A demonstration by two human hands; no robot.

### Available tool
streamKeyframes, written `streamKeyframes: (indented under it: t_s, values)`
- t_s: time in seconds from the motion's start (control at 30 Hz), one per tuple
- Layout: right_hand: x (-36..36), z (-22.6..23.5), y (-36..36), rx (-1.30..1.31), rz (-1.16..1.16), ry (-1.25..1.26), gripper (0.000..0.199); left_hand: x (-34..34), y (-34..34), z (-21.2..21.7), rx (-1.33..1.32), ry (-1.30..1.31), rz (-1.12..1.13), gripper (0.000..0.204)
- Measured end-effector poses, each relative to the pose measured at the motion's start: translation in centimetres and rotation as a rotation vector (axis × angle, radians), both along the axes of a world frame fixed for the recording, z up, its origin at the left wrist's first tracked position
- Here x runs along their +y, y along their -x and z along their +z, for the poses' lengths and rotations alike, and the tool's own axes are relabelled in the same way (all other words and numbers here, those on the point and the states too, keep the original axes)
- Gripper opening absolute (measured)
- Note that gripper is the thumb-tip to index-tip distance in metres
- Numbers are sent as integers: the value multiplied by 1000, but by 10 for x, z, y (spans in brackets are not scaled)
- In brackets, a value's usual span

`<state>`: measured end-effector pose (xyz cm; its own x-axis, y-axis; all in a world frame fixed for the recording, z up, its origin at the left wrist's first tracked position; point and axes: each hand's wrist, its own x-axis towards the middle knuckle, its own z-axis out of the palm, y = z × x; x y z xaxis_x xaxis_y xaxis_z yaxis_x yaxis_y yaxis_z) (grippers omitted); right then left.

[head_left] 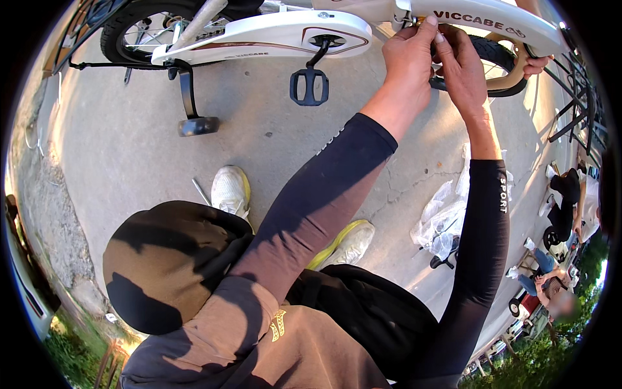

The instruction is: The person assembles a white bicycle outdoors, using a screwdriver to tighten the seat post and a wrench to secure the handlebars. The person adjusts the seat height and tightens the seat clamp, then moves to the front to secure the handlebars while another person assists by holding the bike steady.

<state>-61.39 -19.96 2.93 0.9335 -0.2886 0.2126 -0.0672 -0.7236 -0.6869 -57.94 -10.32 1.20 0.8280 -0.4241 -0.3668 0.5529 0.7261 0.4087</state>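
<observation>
A white child's bicycle stands across the top of the view. Both my hands meet at its frame, close to the front wheel. My left hand is closed, thumb and fingers pinched at a small fitting under the frame tube. Beside it my right hand has its fingers bent and drawn together at the same spot. What sits between the fingertips is mostly hidden; a bit of gold-coloured metal shows there. A tan fender curves around the front tyre, and another person's hand touches it.
A black pedal and a training wheel stick out toward me. Crumpled clear plastic lies on the concrete near my right forearm, with black parts next to it. A thin metal rod is by my shoe. People sit at far right.
</observation>
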Motion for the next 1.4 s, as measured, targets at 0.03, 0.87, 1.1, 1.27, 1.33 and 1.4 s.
streamKeyframes:
  t_s: [0.03, 0.87, 1.1, 1.27, 1.33, 1.4]
  values:
    - [3, -2, 3, -59, 19, 105, 39, -2, 0, 0, 18, 10, 27, 30]
    - [-9, 13, 3, 208, 89, -229, 28, 6, -3, -5, -27, -113, -78, 31]
    - [-32, 13, -9, 439, -105, -1141, 32, -3, -1, -19, -21, 197, -106, 29]
    - [8, 4, 2, 53, -87, 25, 34, -7, -4, -8, 94, 147, -3, 30]
    - [9, 0, 6, -31, -32, 384, 34, -14, -4, -7, 123, 101, 36, 33]
    - [10, 7, 3, 1, -101, 432, 31, -9, -5, -5, 114, -14, -16, 33]
